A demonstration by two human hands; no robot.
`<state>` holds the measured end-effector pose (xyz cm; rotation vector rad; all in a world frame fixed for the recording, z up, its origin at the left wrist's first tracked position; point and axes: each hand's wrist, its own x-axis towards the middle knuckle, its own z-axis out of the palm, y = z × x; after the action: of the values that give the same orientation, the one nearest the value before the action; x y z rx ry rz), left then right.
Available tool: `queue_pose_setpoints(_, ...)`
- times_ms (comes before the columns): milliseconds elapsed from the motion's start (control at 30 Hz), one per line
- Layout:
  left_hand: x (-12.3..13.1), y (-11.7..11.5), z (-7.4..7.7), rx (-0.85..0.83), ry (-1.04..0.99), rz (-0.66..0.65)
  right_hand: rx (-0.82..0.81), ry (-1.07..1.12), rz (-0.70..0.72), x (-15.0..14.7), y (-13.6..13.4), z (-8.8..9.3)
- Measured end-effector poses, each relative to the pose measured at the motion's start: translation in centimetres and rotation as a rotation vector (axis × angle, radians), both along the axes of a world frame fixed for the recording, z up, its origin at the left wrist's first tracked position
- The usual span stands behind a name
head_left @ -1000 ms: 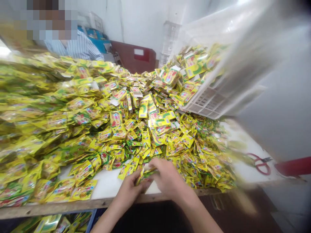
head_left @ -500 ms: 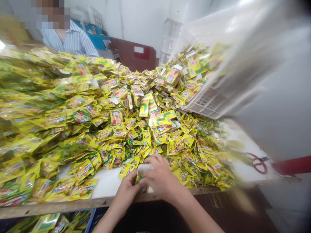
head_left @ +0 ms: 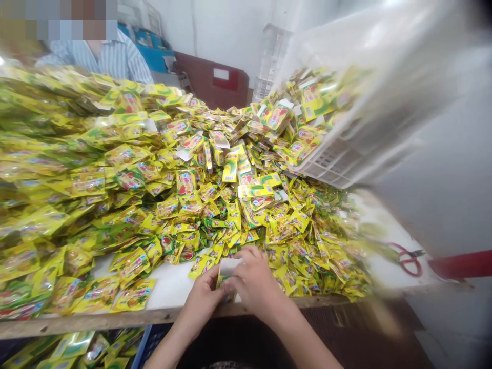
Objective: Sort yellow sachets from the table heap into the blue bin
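Small box [head_left: 229, 266] between two bare hands, just above the near edge of the desk [head_left: 169, 287]. White flap up at the far end; printed front mostly hidden by fingers. Clock read from here, twelve straight ahead.

Left hand [head_left: 205, 297] at eight: pinching the near left side, thumb in front, fingers behind. Right hand [head_left: 255, 279] at four: closed round the right side, fingers arched over by the flap, thumb against the front. Cannot tell the grip of the covered fingertips.

At nine, bare white surface, then yellow packets [head_left: 132, 294] lying flat near the edge. From nine round to three, a heap of the same, deepest at ten. On top at twelve, loose boxes [head_left: 230, 166], some with white flaps open.

At two, white crate [head_left: 334, 169] tipped on its side, more boxes spilling from the mouth. At three, red-handled scissors [head_left: 411, 261]; just beyond, a red bar [head_left: 461, 264].

At eight, below desk level, blue bin [head_left: 141, 348] with packets inside.

Far side: at eleven, person in striped shirt [head_left: 115, 59]; at twelve, dark red board [head_left: 207, 84].
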<state>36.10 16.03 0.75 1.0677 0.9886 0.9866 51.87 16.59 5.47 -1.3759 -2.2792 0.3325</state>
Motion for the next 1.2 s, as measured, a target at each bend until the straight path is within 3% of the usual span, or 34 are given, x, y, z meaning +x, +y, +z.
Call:
queue_pose_setpoints(300, -0.3, 0.4, -1.3, 0.084, 0.107, 0.009, -0.07, -0.084, -0.002, -0.6, 0.7, -0.3)
queue_pose_setpoints(400, -0.3, 0.4, -1.4, 0.089, 0.104, -0.01, -0.083, 0.116, -0.009, -0.4, 0.8, -1.0)
queue_pose_setpoints(500, -0.4, 0.2, -1.3, 0.053, 0.126, -0.023, -0.105, 0.51, -0.111, 0.3, 0.5, -1.6)
queue_pose_setpoints(633, -1.1, -0.3, -0.5, -0.029, 0.025, -0.01, -0.517, 0.975, -0.263, 1.0, 0.1, -2.7)
queue_pose_setpoints(700, -1.7, -0.5, 0.0, -0.104, -0.107, 0.01, -0.71, 1.085, -0.242, 0.8, 0.0, -3.3)
queue_pose_setpoints(800, -2.6, -0.5, 0.9, -0.196, -0.238, -0.034, -0.813, 1.172, -0.165, 0.2, -0.1, -3.7)
queue_pose_setpoints(900, -2.7, -0.2, 1.7, -0.252, -0.261, -0.074, -0.852, 1.221, -0.094, -0.4, -0.1, -3.5)
queue_pose_setpoints(1000, -1.7, 0.2, 2.0, -0.271, -0.235, -0.024, -0.844, 1.16, -0.17, -0.8, 0.3, -3.4)
queue_pose_setpoints(1100, -0.7, 0.4, 1.5, -0.22, -0.192, 0.13, -0.649, 1.057, -0.256, -1.0, 0.8, -3.4)
queue_pose_setpoints(1200, -0.5, 0.5, 0.4, -0.128, -0.076, 0.282, -0.495, 0.993, -0.199, -0.9, 1.0, -3.4)
